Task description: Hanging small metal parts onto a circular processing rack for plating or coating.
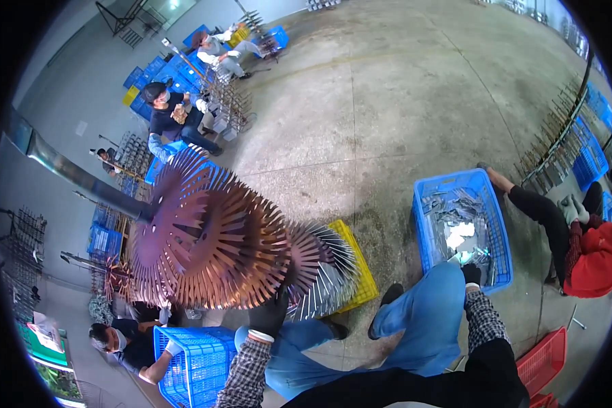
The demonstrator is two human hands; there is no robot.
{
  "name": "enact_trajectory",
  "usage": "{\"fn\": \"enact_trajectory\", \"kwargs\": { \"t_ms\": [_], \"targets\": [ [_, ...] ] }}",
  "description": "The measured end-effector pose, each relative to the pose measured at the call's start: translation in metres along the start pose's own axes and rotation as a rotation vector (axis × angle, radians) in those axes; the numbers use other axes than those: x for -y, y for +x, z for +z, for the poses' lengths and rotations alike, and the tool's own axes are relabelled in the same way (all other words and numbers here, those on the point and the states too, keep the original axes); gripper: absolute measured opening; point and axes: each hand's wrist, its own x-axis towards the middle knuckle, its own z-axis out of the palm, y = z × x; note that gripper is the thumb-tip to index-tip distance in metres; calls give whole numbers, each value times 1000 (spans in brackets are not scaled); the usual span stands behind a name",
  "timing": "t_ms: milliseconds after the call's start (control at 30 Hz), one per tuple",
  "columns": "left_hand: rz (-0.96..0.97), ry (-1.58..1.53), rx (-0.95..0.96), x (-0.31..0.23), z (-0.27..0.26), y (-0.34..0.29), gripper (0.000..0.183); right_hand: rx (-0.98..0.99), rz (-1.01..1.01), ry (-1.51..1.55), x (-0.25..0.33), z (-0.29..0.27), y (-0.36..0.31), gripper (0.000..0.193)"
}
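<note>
A rack of stacked, copper-brown slotted discs (204,234) with narrow fins around the rims hangs from a metal pole (81,173) at the left. My left hand (270,313), in a black glove, touches or nearly touches its lower right edge. The fins hide its fingers. Behind that, silvery finned pieces (330,292) show the same fan shape. On the right, my black-gloved right hand (471,274) reaches over the near side of a blue crate (506,262) holding loose flat metal pieces (459,204). Its fingers are too dark and small to make out.
A yellow crate (364,268) stands behind the silvery pieces. Another blue crate (197,364) is beside my left leg; red crates (544,360) are at the lower right. A person in red (595,262) sits close on the right. Several people sit along the left among racks.
</note>
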Motion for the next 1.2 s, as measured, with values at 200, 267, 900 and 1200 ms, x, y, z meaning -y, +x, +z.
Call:
{"fn": "enact_trajectory", "kwargs": {
  "t_ms": [200, 267, 900, 1200],
  "targets": [
    [30, -35, 8, 1, -5, -5, 19, -19, -121, -76, -23, 6, 19, 30],
    [30, -13, 11, -1, -5, -4, 20, -23, -185, -146, 6, 22, 19, 29],
    [65, -194, 29, -8, -11, 4, 21, -112, -271, 188, -112, -42, -52, 35],
    [-17, -428, 131, -6, -77, -1, 31, -165, -206, 1494, -25, -258, -138, 27]
  ]
}}
